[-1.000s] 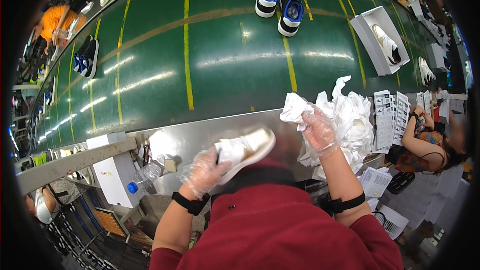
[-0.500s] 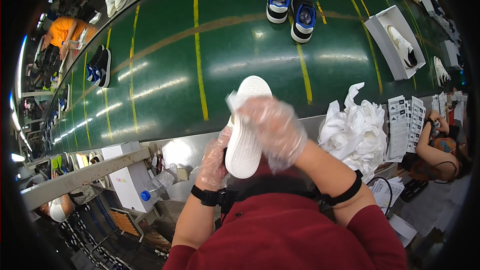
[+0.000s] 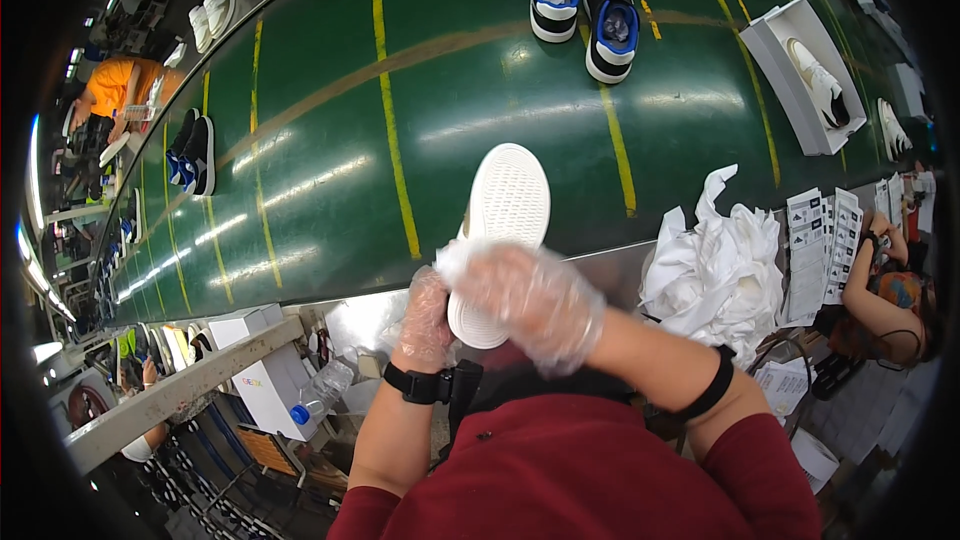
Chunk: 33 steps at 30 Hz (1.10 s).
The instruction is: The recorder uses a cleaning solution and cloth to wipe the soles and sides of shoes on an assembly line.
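Note:
A white-soled shoe [image 3: 510, 190] is held sole up in front of me, its toe or heel end pointing away over the belt's near edge. My left hand [image 3: 426, 316], in a clear plastic glove, is closed on the shoe's left side near its lower end. Across the lower part of the sole lies my right hand [image 3: 530, 302], also gloved and slightly blurred. Its fingers are pressed together around a white cloth [image 3: 453, 262], of which a small part sticks out on the left. The shoe's upper is mostly hidden beneath the sole.
A green conveyor belt [image 3: 310, 170] with yellow lines carries black-and-blue shoes [image 3: 612, 25] and an open shoebox [image 3: 760, 50]. Crumpled white cloths [image 3: 715, 275] lie at my right, beside label sheets [image 3: 806, 255]. A metal rail [image 3: 180, 395] and bottle [image 3: 325, 385] are left. Other people work nearby.
My right hand has moved down the sole toward me with the cloth, uncovering the sole's far part. My left hand keeps hold of the shoe. The view has shifted slightly.

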Available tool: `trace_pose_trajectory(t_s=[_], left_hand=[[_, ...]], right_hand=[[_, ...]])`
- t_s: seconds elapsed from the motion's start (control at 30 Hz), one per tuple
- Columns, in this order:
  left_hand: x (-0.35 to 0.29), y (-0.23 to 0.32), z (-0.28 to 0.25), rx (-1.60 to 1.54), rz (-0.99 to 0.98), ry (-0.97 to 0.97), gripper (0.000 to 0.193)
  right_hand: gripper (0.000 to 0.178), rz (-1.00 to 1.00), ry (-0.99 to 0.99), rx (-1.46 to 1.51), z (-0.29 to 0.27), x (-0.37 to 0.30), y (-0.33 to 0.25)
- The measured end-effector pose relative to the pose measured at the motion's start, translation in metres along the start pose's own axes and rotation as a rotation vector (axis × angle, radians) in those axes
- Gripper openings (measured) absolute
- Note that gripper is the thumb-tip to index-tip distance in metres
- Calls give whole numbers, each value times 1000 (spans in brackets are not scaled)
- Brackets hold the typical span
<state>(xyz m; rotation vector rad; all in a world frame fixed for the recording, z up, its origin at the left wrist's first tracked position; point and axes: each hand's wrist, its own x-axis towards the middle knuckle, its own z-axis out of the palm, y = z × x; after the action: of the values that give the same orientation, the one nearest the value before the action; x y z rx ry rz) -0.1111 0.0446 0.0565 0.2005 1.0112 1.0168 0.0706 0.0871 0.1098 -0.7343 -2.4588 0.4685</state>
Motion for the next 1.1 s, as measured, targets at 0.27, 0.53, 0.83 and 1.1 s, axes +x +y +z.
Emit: trace_pose_trajectory(t_s=[0.27, 0.53, 0.83, 1.1], left_hand=[[4, 19, 0, -50, -140, 133, 46], [25, 21, -1, -40, 62, -51, 40], [23, 44, -2, -100, -114, 75, 40], [17, 46, -5, -185, -200, -31, 40]], right_hand=[[32, 133, 159, 192, -24, 6, 48], [45, -8, 35, 134, 26, 29, 28], [34, 46, -188, 447, -10, -14, 29], [31, 24, 186, 64, -39, 65, 121]])
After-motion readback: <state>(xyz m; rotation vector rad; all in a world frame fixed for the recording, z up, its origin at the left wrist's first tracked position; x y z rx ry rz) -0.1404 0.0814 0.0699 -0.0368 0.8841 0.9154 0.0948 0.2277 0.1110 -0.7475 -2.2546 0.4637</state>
